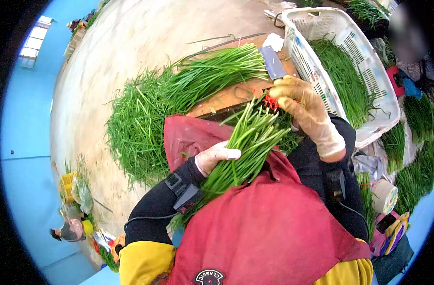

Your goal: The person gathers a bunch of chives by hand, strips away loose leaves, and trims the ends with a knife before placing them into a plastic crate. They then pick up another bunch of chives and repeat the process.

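Note:
A bunch of green chives lies across my lap, pale stem ends pointing up and to the right. My left hand, in a whitish glove, is wrapped round the bunch with the thumb on top. Just beyond the stem ends is my right hand, in a yellow-stained glove, its fingers curled onto a cluster of red ties. The exact grip of those fingertips is partly hidden. Close by, a wide-bladed knife rests on the wooden board, beside more chives.
Loose chives are heaped on the floor to the left. A white plastic crate holding chives stands at the right. More bundles lie farther right. Another person is at the far lower left, near a yellow basket.

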Available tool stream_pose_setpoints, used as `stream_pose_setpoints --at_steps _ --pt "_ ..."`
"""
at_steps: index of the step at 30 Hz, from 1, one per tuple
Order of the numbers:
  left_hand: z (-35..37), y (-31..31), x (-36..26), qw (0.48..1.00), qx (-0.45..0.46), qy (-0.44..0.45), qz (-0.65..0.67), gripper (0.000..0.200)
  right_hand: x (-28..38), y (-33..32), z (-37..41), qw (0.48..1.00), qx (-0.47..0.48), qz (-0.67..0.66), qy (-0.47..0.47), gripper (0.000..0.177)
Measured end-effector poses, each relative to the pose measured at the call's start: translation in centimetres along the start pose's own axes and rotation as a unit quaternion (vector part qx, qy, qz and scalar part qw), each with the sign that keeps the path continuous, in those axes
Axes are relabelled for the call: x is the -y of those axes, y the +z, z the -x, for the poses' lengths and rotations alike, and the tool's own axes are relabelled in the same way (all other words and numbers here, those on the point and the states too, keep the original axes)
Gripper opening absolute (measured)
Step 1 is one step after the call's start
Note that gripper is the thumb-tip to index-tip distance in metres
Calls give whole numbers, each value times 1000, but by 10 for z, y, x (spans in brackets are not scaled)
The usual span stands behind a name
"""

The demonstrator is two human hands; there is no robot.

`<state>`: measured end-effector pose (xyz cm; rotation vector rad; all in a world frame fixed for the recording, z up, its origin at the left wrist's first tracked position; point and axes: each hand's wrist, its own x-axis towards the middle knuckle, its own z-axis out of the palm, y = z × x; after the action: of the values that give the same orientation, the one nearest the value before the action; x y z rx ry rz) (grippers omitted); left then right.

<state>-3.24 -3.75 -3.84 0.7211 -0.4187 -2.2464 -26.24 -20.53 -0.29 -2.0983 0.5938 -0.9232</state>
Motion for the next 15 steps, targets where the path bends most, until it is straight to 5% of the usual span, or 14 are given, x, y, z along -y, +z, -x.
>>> stream_pose_setpoints --at_steps 1,3,5,9,15 --pt "0 1 2 1000 -4 -2 4 67 6 8 7 997 14 -70 31 23" --pt "-1 5 -3 998 -47 7 -29 62 15 18 13 990 110 84 -10 28" --pt "1 10 -4 996 -85 5 -38 58 15 43 26 982 137 118 50 36" --pt "6 15 -3 990 -138 31 -14 58 7 69 31 982 119 136 45 28" --pt "10 7 8 992 -102 63 -48 58 -16 78 38 995 70 63 26 13"
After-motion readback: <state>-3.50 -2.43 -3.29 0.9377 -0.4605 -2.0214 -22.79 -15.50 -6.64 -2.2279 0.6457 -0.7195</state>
